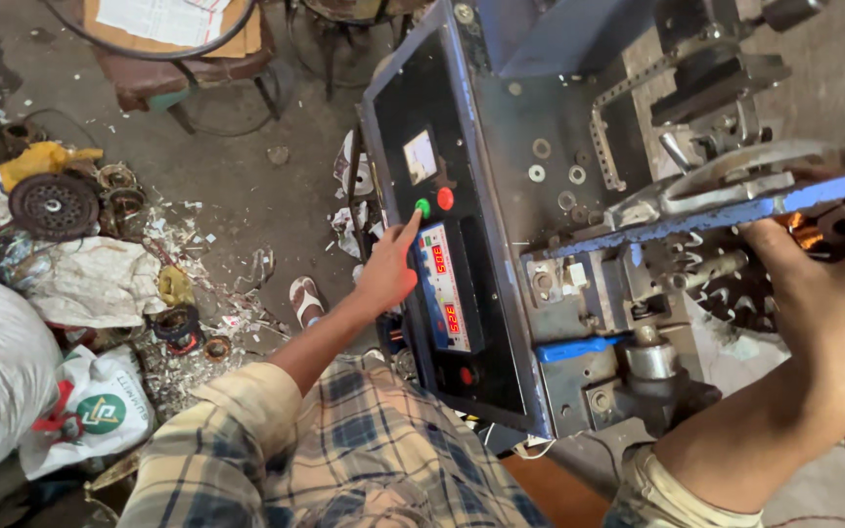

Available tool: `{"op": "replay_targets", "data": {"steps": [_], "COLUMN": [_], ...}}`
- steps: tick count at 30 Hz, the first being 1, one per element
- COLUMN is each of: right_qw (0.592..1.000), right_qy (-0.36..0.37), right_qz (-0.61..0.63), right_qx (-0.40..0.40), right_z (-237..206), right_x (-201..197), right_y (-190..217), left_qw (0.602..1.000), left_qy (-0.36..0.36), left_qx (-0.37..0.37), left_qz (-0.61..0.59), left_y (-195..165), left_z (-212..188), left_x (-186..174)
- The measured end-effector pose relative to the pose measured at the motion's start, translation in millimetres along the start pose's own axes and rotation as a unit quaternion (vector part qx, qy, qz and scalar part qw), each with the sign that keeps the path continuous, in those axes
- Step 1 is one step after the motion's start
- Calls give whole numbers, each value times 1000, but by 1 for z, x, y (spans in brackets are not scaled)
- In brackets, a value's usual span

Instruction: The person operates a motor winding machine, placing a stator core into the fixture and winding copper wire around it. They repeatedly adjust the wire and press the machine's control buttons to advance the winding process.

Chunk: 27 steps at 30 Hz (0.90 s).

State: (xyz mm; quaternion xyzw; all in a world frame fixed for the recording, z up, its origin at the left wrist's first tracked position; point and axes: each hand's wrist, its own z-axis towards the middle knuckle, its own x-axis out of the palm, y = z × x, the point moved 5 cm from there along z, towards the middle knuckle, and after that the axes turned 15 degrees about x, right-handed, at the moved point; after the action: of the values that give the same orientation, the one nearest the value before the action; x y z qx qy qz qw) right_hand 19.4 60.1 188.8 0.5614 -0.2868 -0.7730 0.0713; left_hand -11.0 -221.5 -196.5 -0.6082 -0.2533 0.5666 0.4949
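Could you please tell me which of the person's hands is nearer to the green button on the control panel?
Left. The left hand has its fingertip on the green button; the right hand is across the machine by the blue bar.

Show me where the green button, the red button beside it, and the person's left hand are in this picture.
green button (422, 207), head view, on the middle of its round cap.
red button (445, 198), head view, on the middle of its round cap.
left hand (388, 269), head view, on the back of the hand.
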Motion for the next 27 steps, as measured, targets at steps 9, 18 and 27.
{"op": "replay_targets", "data": {"steps": [9, 18, 27], "right_qw": [996, 999, 988], "right_qy": [23, -1, 25], "right_qz": [80, 33, 127], "right_qx": [37, 7, 87], "right_z": [-2, -3, 9], "right_x": [4, 3, 14], "right_y": [-3, -16, -53], "left_qw": [988, 999, 998], "left_qy": [23, -5, 22], "left_qx": [118, 30, 34], "left_qz": [98, -22, -42], "left_y": [-2, -21, -35], "left_z": [19, -72, -74], "left_x": [-37, -6, -9]}}
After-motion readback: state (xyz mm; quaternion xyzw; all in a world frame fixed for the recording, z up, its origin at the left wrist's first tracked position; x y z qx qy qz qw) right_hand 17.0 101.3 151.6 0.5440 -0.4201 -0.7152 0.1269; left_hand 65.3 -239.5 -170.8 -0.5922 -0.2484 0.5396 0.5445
